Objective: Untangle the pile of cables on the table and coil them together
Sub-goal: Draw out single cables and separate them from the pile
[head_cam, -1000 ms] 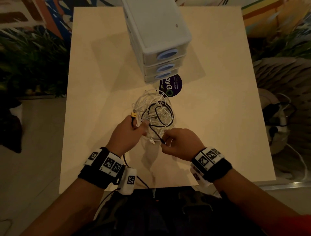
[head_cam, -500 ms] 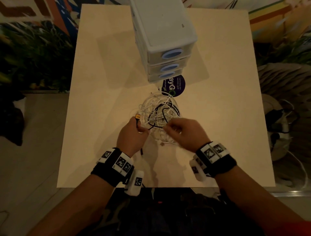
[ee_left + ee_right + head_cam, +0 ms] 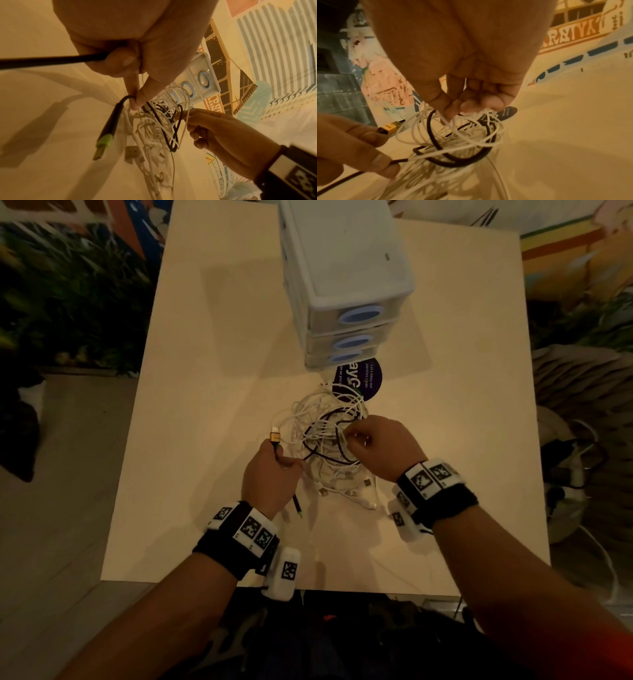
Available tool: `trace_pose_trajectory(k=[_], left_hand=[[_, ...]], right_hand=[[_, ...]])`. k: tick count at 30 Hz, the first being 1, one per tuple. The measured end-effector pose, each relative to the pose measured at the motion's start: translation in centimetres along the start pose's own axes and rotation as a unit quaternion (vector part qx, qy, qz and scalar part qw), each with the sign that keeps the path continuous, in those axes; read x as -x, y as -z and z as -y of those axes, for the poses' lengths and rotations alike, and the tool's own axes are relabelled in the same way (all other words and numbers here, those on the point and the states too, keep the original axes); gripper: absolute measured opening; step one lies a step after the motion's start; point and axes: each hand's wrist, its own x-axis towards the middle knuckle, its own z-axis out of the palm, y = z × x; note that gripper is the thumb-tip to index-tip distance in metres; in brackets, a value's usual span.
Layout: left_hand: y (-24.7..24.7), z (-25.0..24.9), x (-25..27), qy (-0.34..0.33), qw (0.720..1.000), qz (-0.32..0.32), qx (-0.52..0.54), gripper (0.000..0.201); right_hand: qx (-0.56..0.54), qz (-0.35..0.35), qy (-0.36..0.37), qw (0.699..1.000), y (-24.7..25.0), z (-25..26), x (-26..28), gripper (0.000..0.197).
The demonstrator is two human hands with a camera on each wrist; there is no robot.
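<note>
A tangle of white and black cables (image 3: 325, 436) lies mid-table in front of the drawer unit. My left hand (image 3: 284, 463) sits at the pile's left edge and grips a black cable just behind its yellow-collared USB plug (image 3: 275, 436). The left wrist view shows the left hand (image 3: 135, 102) pinching this black cable, with the plug (image 3: 104, 140) hanging down. My right hand (image 3: 352, 436) reaches into the pile's right side. In the right wrist view the right hand (image 3: 458, 108) pinches thin white strands above a black loop (image 3: 462, 161).
A white three-drawer unit (image 3: 346, 268) stands at the back of the table. A round purple sticker (image 3: 368, 378) lies just before it. Loose plugs (image 3: 366, 482) and a black cable end (image 3: 297, 506) lie toward the table's front edge (image 3: 308, 585).
My right hand has moved from the near side of the pile forward into its right side and taken white strands. My left hand keeps hold of the black cable.
</note>
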Motion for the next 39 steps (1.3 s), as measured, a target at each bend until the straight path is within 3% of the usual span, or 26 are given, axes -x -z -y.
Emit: trace_pose_trajectory(k=[5,12,23,33,39], left_hand=[[-0.7,-0.8,-0.6,0.027,0.998,0.016,0.051,0.041],[-1.5,-1.4,-1.5,0.025,0.997,-0.006,0.073,0.043],[-1.2,-3.4,-2.1,0.042,0.996,-0.041,0.072,0.052],[-1.5,-3.5,-2.2,0.026,0.996,-0.018,0.089,0.048],[-1.0,-2.9,-2.6,0.044,0.993,-0.026,0.108,0.042]], right_hand=[[-0.061,-0.128,-0.029,0.989,1.6,-1.3,-2.5,0.017],[0.043,0.027,-0.072,0.996,2.5,-1.9,-6.1,0.032],[0.035,0.057,-0.075,0.995,1.8,-1.7,-7.7,0.03],[0.048,0.091,-0.061,0.993,2.1,-0.7,-7.5,0.032],[0.02,0.024,-0.027,0.999,2.8,-2.1,-7.1,0.02]])
